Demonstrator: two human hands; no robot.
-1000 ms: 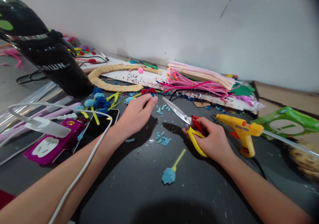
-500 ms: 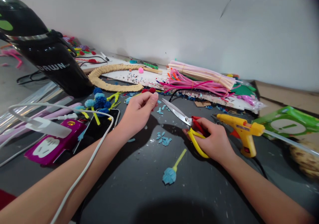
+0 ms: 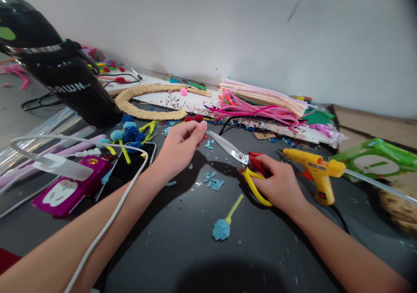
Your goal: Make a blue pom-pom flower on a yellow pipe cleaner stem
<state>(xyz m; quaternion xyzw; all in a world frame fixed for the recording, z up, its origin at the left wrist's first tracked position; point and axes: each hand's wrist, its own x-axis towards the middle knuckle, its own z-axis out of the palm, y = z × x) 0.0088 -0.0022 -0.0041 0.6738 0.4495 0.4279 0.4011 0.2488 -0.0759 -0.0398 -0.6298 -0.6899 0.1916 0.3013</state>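
Observation:
My right hand (image 3: 280,182) is wrapped round the red and yellow handles of a pair of scissors (image 3: 230,147). Its blades look closed or nearly so, and the tips point at the fingertips of my left hand (image 3: 184,147). That hand is closed in a pinch; whatever lies between thumb and fingers is hidden or too small to name. Below the hands, small light-blue cut strips (image 3: 214,183) lie on the dark table (image 3: 182,241). Nearer to me lies a light-blue pompom-like flower (image 3: 221,230) with a yellow-green stem.
A yellow glue gun (image 3: 314,167) lies right of my right hand, before a green packet (image 3: 374,158). Pink pipe cleaners (image 3: 257,106) are bundled at the back. Left are a black bottle (image 3: 71,76), blue flowers (image 3: 130,132) and a purple power strip (image 3: 71,189); a white cable crosses my left forearm.
My right hand has shifted slightly left with the scissors, bringing the blade tips closer to my left fingertips. My left hand has stayed in place.

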